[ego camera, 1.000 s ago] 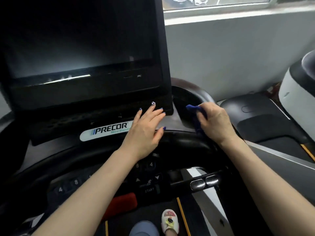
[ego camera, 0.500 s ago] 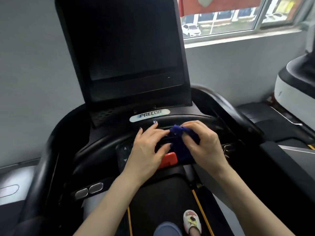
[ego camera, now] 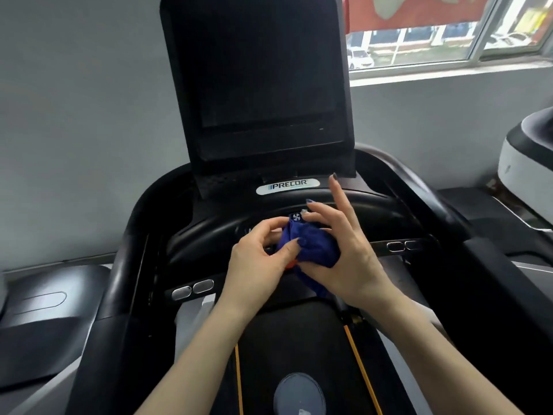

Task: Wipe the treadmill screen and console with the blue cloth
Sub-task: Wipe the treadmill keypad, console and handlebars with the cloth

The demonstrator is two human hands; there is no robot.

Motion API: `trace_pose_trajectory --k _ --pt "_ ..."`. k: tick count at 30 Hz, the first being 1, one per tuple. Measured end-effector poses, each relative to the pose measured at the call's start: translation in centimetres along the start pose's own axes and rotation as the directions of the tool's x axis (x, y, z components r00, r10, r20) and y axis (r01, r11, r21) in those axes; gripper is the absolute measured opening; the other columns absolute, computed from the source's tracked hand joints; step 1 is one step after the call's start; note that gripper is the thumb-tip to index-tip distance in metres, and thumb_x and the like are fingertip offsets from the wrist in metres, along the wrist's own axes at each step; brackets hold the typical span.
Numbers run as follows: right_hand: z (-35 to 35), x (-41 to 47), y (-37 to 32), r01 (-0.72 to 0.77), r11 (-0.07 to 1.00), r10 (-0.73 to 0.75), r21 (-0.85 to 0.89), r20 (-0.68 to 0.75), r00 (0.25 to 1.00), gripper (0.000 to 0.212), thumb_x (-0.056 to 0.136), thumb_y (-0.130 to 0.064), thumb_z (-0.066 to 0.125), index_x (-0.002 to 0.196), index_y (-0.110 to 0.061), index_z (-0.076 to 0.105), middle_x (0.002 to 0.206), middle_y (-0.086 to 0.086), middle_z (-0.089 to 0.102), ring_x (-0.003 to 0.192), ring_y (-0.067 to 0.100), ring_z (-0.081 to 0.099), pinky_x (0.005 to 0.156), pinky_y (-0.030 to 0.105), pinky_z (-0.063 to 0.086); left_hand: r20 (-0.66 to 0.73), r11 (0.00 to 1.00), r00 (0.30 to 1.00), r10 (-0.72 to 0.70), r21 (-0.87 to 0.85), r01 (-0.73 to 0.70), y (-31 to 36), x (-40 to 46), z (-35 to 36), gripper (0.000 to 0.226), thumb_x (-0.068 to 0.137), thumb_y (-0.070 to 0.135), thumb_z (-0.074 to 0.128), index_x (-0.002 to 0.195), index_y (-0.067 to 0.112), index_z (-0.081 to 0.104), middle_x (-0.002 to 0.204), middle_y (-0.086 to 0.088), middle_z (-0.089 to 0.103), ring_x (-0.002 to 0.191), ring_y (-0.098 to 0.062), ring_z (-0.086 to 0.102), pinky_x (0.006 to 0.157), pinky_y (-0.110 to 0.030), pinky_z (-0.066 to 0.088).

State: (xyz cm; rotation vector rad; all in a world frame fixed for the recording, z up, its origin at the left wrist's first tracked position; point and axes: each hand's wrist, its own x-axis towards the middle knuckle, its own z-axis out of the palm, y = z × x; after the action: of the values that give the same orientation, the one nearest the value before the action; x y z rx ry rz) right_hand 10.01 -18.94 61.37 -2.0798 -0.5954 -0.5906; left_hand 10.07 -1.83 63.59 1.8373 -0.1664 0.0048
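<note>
The treadmill screen (ego camera: 257, 76) now shows whole and dark, further off than half a second ago. Below it the console (ego camera: 374, 211) carries a white badge (ego camera: 288, 185) reading PRECOR. The right hand (ego camera: 350, 259) cradles the bunched blue cloth (ego camera: 311, 247) over the console, its fingers now spread upward. The left hand (ego camera: 254, 259) pinches the cloth's near edge. Beside the treadmill stands a white machine (ego camera: 526, 157) under a window (ego camera: 449, 40).
</note>
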Motion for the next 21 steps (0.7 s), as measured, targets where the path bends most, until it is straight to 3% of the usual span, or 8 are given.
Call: trace_pose_trajectory --k 3,6,9,12,14,16,18,21 --pt "-0.1 -0.5 0.3 -0.032 0.999 0.030 0.029 0.075 0.997 0.092 0.073 -0.005 0.086 0.149 -0.012 0.034 0.165 0.010 -0.003 0.135 0.012 0.046 0.098 0.024 0.051 -0.063 0.998 0.997 -0.038 -0.044 0.036 -0.1 -0.3 0.4 0.033 0.087 0.002 0.071 0.113 0.022 0.067 0.092 0.004 0.076 0.087 -0.007 0.072 0.071 -0.018 0.055" --pt "-0.9 -1.3 1.0 -0.208 0.972 0.186 0.105 0.189 0.964 0.111 0.071 -0.002 0.085 0.153 -0.034 0.018 0.165 -0.002 -0.007 0.136 0.003 0.042 0.101 0.023 0.049 -0.109 0.996 0.993 -0.042 -0.079 0.033 -0.2 -0.5 1.5 0.035 0.088 -0.004 0.067 0.111 0.022 0.065 0.093 0.003 0.077 0.090 -0.011 0.073 0.077 -0.027 0.058" --pt "-2.1 -2.0 1.9 -0.408 0.890 0.334 0.203 0.317 0.888 0.121 0.070 -0.001 0.085 0.152 -0.042 0.006 0.160 -0.003 0.021 0.122 -0.006 0.050 0.096 0.017 0.049 -0.107 0.998 0.994 -0.024 -0.066 0.017 0.0 -1.1 3.2 0.037 0.090 -0.005 0.064 0.110 0.026 0.062 0.095 0.005 0.076 0.092 -0.010 0.072 0.077 -0.027 0.058" --pt "-3.4 -2.8 3.0 -0.490 0.842 0.355 0.227 0.450 0.819 0.121 0.070 -0.013 0.088 0.155 -0.037 0.006 0.142 -0.016 0.038 0.121 -0.014 0.042 0.096 0.009 0.042 -0.117 1.000 0.993 -0.004 -0.025 0.001 0.3 -1.8 5.2 0.040 0.091 -0.007 0.061 0.106 0.030 0.061 0.096 0.008 0.074 0.091 -0.009 0.070 0.079 -0.027 0.058" --pt "-4.2 -3.2 3.6 -0.493 0.840 0.331 0.228 0.505 0.797 0.108 0.074 -0.034 0.082 0.155 -0.033 0.012 0.133 -0.023 0.040 0.123 -0.014 0.041 0.100 0.010 0.040 -0.138 1.000 0.990 0.005 0.018 -0.003 0.3 -2.4 6.4 0.042 0.091 -0.007 0.060 0.106 0.032 0.061 0.097 0.011 0.073 0.091 -0.009 0.069 0.080 -0.025 0.057" --pt "-4.9 -3.7 4.3 -0.471 0.852 0.303 0.229 0.518 0.800 0.079 0.082 -0.043 0.068 0.151 -0.027 0.032 0.126 -0.021 0.047 0.120 -0.006 0.047 0.100 0.015 0.042 -0.156 0.999 0.988 0.006 0.045 0.001 0.1 -3.0 7.3 0.042 0.091 -0.006 0.060 0.106 0.033 0.060 0.099 0.014 0.071 0.093 -0.007 0.068 0.079 -0.024 0.057" --pt "-5.4 -4.1 5.1 -0.416 0.890 0.272 0.187 0.516 0.812 0.047 0.089 -0.034 0.067 0.132 -0.022 0.056 0.112 -0.017 0.054 0.106 0.002 0.057 0.090 0.017 0.046 -0.177 0.998 0.984 0.002 0.060 0.009 -0.2 -3.9 8.1 0.042 0.092 -0.007 0.059 0.106 0.033 0.059 0.100 0.016 0.070 0.093 -0.004 0.067 0.077 -0.021 0.056" --pt "-5.7 -4.8 6.1 -0.355 0.931 0.261 0.081 0.533 0.805 0.022 0.085 -0.020 0.076 0.104 -0.024 0.065 0.097 -0.013 0.056 0.088 0.004 0.057 0.075 0.013 0.043 -0.191 0.993 0.982 0.003 0.113 0.019 -0.8 -5.2 9.1 0.041 0.091 -0.008 0.060 0.107 0.030 0.059 0.096 0.014 0.068 0.094 0.004 0.063 0.075 -0.008 0.049"
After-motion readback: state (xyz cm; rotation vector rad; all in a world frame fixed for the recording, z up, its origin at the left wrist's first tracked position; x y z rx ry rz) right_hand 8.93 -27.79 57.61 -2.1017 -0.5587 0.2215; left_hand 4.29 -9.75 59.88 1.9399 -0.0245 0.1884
